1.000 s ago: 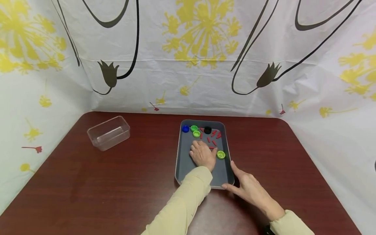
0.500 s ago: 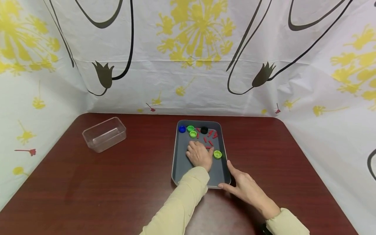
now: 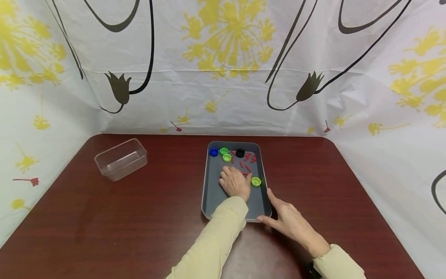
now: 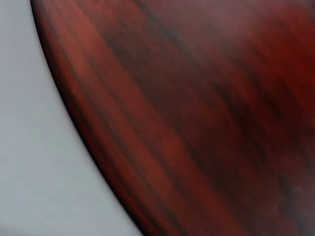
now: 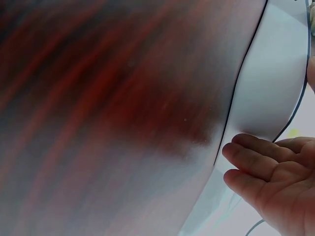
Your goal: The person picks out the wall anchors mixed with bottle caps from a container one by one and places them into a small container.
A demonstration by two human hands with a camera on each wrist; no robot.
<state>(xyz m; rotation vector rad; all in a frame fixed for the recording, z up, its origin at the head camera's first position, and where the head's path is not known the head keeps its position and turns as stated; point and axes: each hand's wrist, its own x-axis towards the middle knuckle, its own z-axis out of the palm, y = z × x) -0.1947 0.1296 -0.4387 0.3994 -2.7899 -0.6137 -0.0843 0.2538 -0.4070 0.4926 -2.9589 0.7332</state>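
Observation:
A grey tray (image 3: 216, 195) lies on the table, holding several small red sticks (image 3: 248, 168), green ring-like caps (image 3: 256, 181), a blue cap (image 3: 214, 152) and a black cap (image 3: 240, 153). My left hand (image 3: 235, 183) rests palm down over the middle of the tray, thumb toward the nearest green cap; its fingertips and whatever is under them are hidden. At the tray's near right corner is my right hand (image 3: 296, 226), thumb by the front rim and index finger along the right side. The right wrist view shows its extended fingers (image 5: 253, 160) beside a pale surface.
A transparent plastic box (image 3: 122, 161) stands at the back left of the dark red-brown table (image 3: 156, 217). White cloth (image 3: 156, 112) with a flower print hangs behind and at both sides. The left wrist view shows mostly wood grain (image 4: 162, 108).
The whole head view has shifted slightly left across the frames. Both hands keep their places at the tray, and the small pieces lie as before.

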